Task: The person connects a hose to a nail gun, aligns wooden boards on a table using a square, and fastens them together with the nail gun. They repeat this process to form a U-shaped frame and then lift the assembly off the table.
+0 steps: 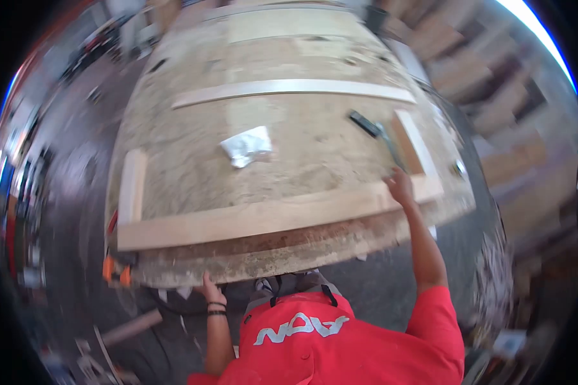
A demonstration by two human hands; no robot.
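My right hand (401,187) is at the right corner of a pale timber frame, with its fingers drawn together. They meet the near end of a long tool (387,142) with a thick black far end and a thin greyish shaft; blur hides its kind. Under that hand runs the long front board (257,221), joined by a short right board (417,144) and a short left board (133,183). My left hand (210,290) is at the front edge of the worktable (192,273), thumb up and fingers apart, apparently touching the edge.
A separate long board (295,86) lies across the table farther back. Between the boards sits a crumpled silvery-white packet (247,146). An orange clamp (117,272) is at the front left corner. Stacked timber (513,147) stands to the right, and offcuts (132,327) lie on the floor.
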